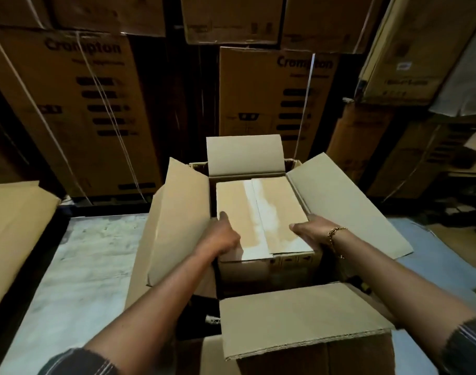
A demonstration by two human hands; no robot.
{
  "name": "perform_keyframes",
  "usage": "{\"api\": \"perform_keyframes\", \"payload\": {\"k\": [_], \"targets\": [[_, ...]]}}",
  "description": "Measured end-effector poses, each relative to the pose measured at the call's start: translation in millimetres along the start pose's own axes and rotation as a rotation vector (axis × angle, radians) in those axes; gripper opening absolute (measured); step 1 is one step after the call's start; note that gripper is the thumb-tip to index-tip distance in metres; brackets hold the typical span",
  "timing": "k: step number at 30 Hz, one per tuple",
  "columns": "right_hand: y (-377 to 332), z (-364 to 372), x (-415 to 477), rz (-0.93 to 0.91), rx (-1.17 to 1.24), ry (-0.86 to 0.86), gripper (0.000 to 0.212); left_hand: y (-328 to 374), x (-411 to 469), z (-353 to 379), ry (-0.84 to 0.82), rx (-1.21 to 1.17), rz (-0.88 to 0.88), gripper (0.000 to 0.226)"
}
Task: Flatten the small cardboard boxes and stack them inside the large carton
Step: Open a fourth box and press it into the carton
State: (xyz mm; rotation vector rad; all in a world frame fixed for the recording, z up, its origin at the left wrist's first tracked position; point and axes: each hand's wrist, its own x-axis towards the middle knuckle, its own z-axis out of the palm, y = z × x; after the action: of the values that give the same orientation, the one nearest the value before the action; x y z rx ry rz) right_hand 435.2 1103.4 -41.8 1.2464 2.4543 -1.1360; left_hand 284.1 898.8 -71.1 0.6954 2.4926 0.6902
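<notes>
The fingers of both hands are hidden behind the small box (261,220); the left hand (223,240) and right hand (310,234) grip its opposite sides. It sits between them inside the open large carton (177,220)

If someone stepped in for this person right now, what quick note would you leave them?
Left hand: gripping the left edge of the small box, thumb on top.
Right hand: gripping its right edge; bracelet on that wrist.
The box sits in the open large carton, all four flaps out. It still looks whole and taped shut, not flattened.
Done: no flattened boxes visible in the carton.
Left: flatten this box and lay it flat in the carton; other small boxes are not in sight.
</notes>
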Motion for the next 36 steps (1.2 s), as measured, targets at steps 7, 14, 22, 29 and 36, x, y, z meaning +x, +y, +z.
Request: {"api": "perform_keyframes", "payload": {"k": [7, 14, 22, 29, 36], "targets": [[-1.6, 51.9, 25.7, -0.033, -0.476, -0.153, 0.092, 3.4, -6.0, 36.8, -0.225, 0.538, 0.129, 0.045], [-6.1, 90.3, 38.1, -0.051, -0.768, -0.092, 0.113, 2.5, -7.5, 62.9, -0.337, 0.697, 0.029, 0.051], [6.0, 99.1, 31.8, -0.071, -0.716, -0.020, 0.112, 6.6, -5.8, 71.3, -0.274, 0.720, 0.033, 0.054], [-15.5, 38.0, 14.7, -0.277, -0.619, 0.056, 0.072, 18.0, -2.6, 83.2, -0.027, 0.720, -0.042, 0.098], [19.5, -20.5, -1.0, -0.225, -0.524, 0.062, 0.081, 33.6, -17.3, 63.3, 0.039, 0.452, -0.050, 0.058]]}}
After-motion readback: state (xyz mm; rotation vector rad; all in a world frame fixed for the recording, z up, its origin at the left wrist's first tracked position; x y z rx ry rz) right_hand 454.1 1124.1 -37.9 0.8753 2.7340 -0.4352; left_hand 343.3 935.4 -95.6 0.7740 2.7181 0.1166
